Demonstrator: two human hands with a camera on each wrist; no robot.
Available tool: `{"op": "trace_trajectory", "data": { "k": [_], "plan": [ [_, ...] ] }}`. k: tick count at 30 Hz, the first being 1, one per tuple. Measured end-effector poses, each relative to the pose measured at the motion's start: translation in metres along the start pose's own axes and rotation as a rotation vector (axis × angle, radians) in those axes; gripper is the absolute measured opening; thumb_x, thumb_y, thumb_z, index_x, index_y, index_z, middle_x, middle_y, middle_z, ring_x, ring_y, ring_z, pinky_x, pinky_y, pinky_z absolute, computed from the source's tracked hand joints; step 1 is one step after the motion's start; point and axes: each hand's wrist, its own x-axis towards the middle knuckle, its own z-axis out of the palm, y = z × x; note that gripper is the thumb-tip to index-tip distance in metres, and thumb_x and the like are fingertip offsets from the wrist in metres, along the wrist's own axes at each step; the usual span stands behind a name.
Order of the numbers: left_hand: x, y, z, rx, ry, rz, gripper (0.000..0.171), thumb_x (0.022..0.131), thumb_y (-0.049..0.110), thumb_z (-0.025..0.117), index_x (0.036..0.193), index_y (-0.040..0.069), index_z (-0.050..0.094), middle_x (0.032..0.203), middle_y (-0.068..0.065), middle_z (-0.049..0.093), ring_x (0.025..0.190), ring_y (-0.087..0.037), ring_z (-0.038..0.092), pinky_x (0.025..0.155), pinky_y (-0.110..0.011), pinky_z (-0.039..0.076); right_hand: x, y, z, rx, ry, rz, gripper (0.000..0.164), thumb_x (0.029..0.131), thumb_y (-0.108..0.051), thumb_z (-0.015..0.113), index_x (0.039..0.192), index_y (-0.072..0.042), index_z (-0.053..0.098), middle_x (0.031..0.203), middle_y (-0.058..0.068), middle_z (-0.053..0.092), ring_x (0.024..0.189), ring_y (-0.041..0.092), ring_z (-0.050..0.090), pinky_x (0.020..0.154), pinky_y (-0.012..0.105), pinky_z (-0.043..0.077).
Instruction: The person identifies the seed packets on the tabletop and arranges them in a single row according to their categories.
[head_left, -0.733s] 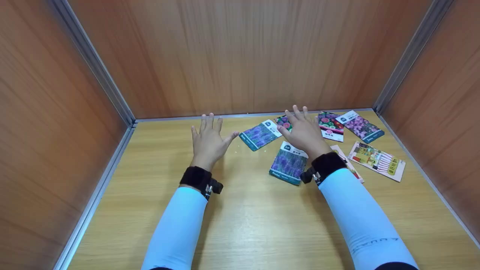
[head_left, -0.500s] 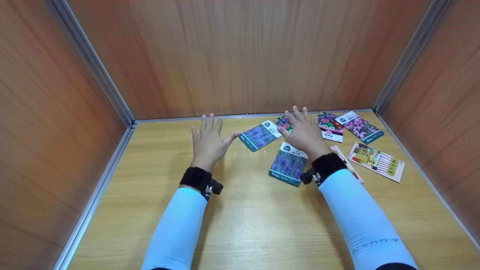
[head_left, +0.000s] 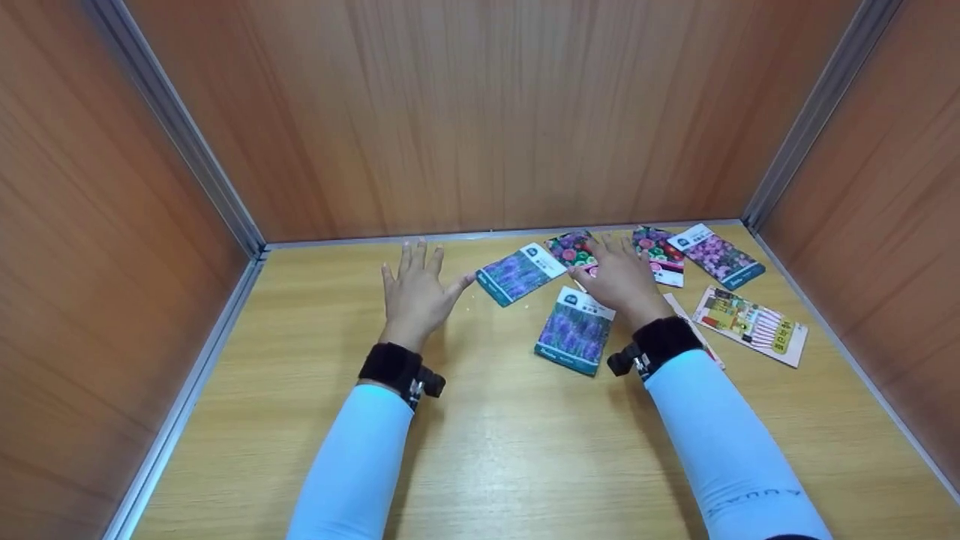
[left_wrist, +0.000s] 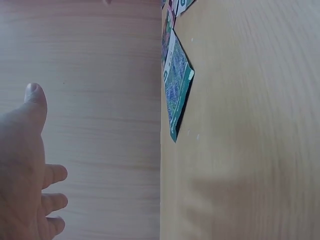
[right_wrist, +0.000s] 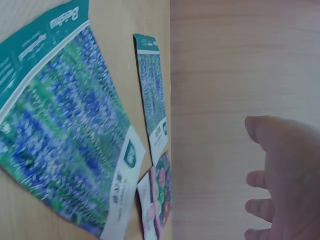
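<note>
My left hand hovers above the table with fingers spread and nothing in it. To its right lies a lavender seed packet, its picture facing up. My right hand is held over the group of packets, fingers extended, holding nothing. Beneath its fingertips, a red-and-purple flower packet is partly covered. A second lavender packet lies nearer to me, just left of the right wrist; it looms large in the right wrist view. Both wrist views show the hands apart from the tabletop.
Right of my right hand lie another red flower packet, a pink flower packet and a yellow-and-white packet. One more packet is mostly hidden behind the right wrist. Wood-grain panels enclose the table at back and sides.
My right hand has shifted slightly right and toward me, uncovering more of the red-and-purple packet at the back. The left hand has barely moved. The packets lie as before.
</note>
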Motion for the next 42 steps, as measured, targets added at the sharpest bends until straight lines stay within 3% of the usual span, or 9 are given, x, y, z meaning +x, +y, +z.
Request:
{"op": "trace_trajectory", "data": {
  "k": [7, 13, 20, 27, 34, 42],
  "plan": [
    [-0.004, -0.002, 0.015, -0.021, -0.029, -0.012, 0.101, 0.106, 0.087, 0.043, 0.179, 0.018, 0.036, 0.191, -0.015, 0.02, 0.18, -0.04, 0.006, 0.141, -0.075, 0.002, -0.004, 0.018, 0.014, 0.023, -0.03, 0.042, 0.081, 0.107, -0.054, 0.076, 0.17, -0.009, 0.052, 0.18, 0.027, 0.038, 0.167, 0.053, 0.032, 0.137, 0.073, 0.029],
    [-0.011, -0.001, 0.029, -0.052, -0.046, 0.001, 0.094, 0.109, 0.08, 0.05, 0.178, 0.017, 0.04, 0.19, -0.015, 0.024, 0.18, -0.039, 0.009, 0.142, -0.075, 0.006, -0.014, 0.024, 0.026, 0.038, -0.054, 0.037, 0.068, 0.103, -0.048, 0.083, 0.156, -0.008, 0.067, 0.164, 0.027, 0.055, 0.153, 0.051, 0.05, 0.13, 0.071, 0.042],
    [-0.017, 0.001, 0.043, -0.06, -0.029, 0.019, 0.088, 0.109, 0.075, 0.056, 0.174, 0.015, 0.047, 0.187, -0.015, 0.032, 0.178, -0.04, 0.02, 0.14, -0.074, 0.02, -0.019, 0.027, 0.036, 0.066, -0.124, 0.072, 0.074, 0.099, -0.05, 0.088, 0.158, -0.01, 0.066, 0.159, 0.022, 0.062, 0.149, 0.049, 0.051, 0.129, 0.075, 0.039],
    [-0.021, 0.01, 0.049, -0.129, -0.021, 0.029, 0.075, 0.11, 0.065, 0.064, 0.163, 0.013, 0.061, 0.18, -0.015, 0.045, 0.171, -0.039, 0.036, 0.137, -0.066, 0.034, -0.017, 0.034, 0.039, 0.09, -0.154, 0.094, 0.073, 0.099, -0.042, 0.091, 0.162, -0.014, 0.064, 0.16, 0.02, 0.065, 0.146, 0.05, 0.055, 0.128, 0.079, 0.035],
    [-0.028, 0.019, 0.054, -0.145, -0.028, 0.033, 0.063, 0.11, 0.057, 0.071, 0.154, 0.012, 0.07, 0.17, -0.013, 0.056, 0.161, -0.037, 0.048, 0.131, -0.06, 0.043, -0.016, 0.034, 0.039, 0.132, -0.158, 0.075, 0.067, 0.1, -0.034, 0.091, 0.159, -0.013, 0.066, 0.159, 0.018, 0.065, 0.146, 0.048, 0.055, 0.127, 0.075, 0.038],
    [-0.031, 0.028, 0.061, -0.127, -0.046, 0.09, 0.057, 0.106, 0.048, 0.08, 0.149, 0.01, 0.074, 0.161, -0.012, 0.064, 0.151, -0.036, 0.058, 0.122, -0.062, 0.049, -0.012, 0.031, 0.043, 0.181, -0.19, 0.084, 0.073, 0.098, -0.027, 0.093, 0.162, -0.009, 0.063, 0.166, 0.022, 0.06, 0.155, 0.047, 0.054, 0.13, 0.069, 0.042]
  ]
}}
